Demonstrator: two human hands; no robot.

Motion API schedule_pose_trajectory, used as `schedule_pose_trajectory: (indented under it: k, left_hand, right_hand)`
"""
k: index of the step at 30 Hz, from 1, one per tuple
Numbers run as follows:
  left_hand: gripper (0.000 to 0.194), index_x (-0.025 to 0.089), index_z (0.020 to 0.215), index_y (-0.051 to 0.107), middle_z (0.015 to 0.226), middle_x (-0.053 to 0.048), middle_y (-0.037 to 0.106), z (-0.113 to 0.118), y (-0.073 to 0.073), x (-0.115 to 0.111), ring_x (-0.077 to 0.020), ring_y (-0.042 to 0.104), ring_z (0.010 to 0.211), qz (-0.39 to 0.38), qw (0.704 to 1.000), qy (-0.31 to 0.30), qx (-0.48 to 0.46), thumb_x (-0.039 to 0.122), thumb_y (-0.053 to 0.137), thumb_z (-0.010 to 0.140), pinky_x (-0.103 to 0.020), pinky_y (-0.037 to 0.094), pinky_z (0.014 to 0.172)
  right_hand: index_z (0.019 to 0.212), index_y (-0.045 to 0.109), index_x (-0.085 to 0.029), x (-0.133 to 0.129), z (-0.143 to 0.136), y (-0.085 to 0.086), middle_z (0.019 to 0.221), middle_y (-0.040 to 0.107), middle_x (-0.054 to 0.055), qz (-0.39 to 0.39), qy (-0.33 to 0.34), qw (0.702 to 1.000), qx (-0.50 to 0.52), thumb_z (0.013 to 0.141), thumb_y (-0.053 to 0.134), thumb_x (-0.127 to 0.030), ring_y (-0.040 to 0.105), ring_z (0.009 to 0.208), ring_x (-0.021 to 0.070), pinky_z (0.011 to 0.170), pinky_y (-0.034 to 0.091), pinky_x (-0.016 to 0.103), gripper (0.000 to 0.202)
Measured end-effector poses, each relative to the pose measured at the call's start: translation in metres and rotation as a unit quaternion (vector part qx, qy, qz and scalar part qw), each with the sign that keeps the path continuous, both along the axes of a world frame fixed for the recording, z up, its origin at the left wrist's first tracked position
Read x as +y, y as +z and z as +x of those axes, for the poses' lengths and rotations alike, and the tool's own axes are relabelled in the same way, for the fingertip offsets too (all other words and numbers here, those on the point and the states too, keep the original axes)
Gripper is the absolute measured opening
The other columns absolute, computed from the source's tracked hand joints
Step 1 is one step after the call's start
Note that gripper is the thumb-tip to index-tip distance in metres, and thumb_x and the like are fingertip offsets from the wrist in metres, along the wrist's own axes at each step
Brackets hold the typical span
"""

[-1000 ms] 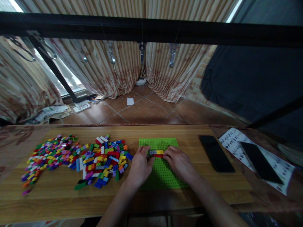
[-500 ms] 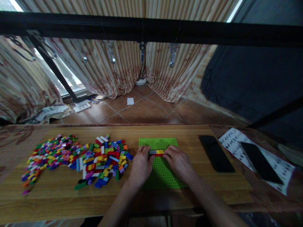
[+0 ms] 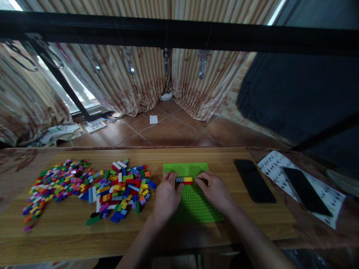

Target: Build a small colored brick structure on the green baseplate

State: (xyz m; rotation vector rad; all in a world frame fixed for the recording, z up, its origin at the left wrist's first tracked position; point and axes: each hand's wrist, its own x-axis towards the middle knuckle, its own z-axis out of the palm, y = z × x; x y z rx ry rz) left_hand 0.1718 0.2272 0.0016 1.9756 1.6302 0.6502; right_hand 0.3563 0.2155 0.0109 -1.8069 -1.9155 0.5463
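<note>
A short row of building bricks [image 3: 184, 180], grey and yellow on top with red beneath, lies across the green studded baseplate [image 3: 193, 207]. My left hand [image 3: 167, 194] grips the row's left end between thumb and fingers, which cover that end. Just off the right end is my right hand [image 3: 214, 190], its fingers curled and a dark gap showing between thumb and forefinger. A narrow strip of green separates its fingertips from the bricks, and I see nothing held in it.
Left of the baseplate lie a heap of larger mixed bricks [image 3: 120, 190] and a spread of small coloured pieces [image 3: 60, 181]. To the right, a black phone [image 3: 254, 181] rests on the wooden board [image 3: 84, 241]. Another dark device [image 3: 307, 191] lies on a printed sheet [image 3: 276, 162].
My right hand has drawn back slightly to the right, off the end of the brick row, uncovering its red side. My left hand stays at the left end.
</note>
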Motion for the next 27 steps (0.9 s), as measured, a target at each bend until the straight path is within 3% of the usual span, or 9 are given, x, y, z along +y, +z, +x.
schedule_pose_trajectory:
  k: [11, 19, 27]
  left_hand:
    - [0.029, 0.018, 0.112, 0.058, 0.109, -0.009, 0.061, 0.0, -0.002, 0.001, -0.017, 0.063, 0.08, 0.002, 1.0, 0.003, -0.013, 0.02, 0.059, 0.083, -0.029, 0.051, 0.072]
    - [0.031, 0.015, 0.105, 0.062, 0.099, -0.007, 0.064, -0.013, 0.005, 0.008, -0.015, 0.063, 0.084, -0.005, 0.995, -0.013, -0.097, 0.002, 0.051, 0.079, -0.029, 0.051, 0.079]
    - [0.024, 0.016, 0.105, 0.063, 0.1, -0.008, 0.065, -0.005, 0.002, 0.007, -0.0157, 0.063, 0.08, -0.009, 0.997, 0.024, -0.078, 0.017, 0.062, 0.081, -0.029, 0.051, 0.075]
  right_hand:
    - [0.078, 0.066, -0.02, 0.005, -0.013, -0.003, 0.084, 0.066, 0.005, -0.036, -0.075, 0.996, -0.016, 0.082, 0.064, -0.037, 0.062, 0.079, 0.0195, 0.073, 0.044, 0.031, 0.017]
    - [0.076, 0.068, -0.021, 0.007, -0.015, -0.003, 0.081, 0.068, 0.004, -0.048, -0.089, 0.995, -0.013, 0.08, 0.065, -0.035, 0.063, 0.076, 0.0192, 0.07, 0.043, 0.031, 0.015]
    - [0.075, 0.069, -0.021, 0.007, -0.014, -0.005, 0.078, 0.07, 0.004, -0.029, -0.086, 0.996, -0.004, 0.079, 0.065, -0.036, 0.064, 0.074, 0.0197, 0.067, 0.043, 0.031, 0.016]
